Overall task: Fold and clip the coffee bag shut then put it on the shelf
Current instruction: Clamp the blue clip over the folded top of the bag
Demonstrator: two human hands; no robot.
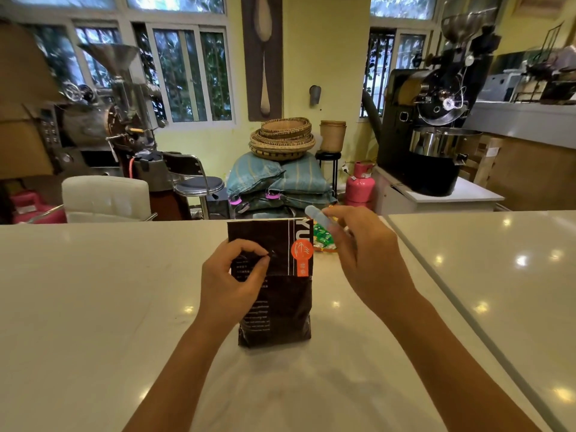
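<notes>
A dark brown coffee bag (280, 307) with an orange round label stands upright on the white counter (93, 291), its top part folded down toward me. My left hand (232, 275) pinches the folded flap at the bag's front left. My right hand (361, 247) hovers just right of the bag's top and holds a pale translucent clip (316, 215) between thumb and fingers. The clip is clear of the bag. No shelf is in view.
A green and orange packet (324, 240) lies on the counter behind the bag, partly hidden by my right hand. A seam (436, 291) splits the counter on the right. Beyond the counter stand a white chair (106, 198), stacked sacks with baskets (280, 179) and coffee roasters (436, 120).
</notes>
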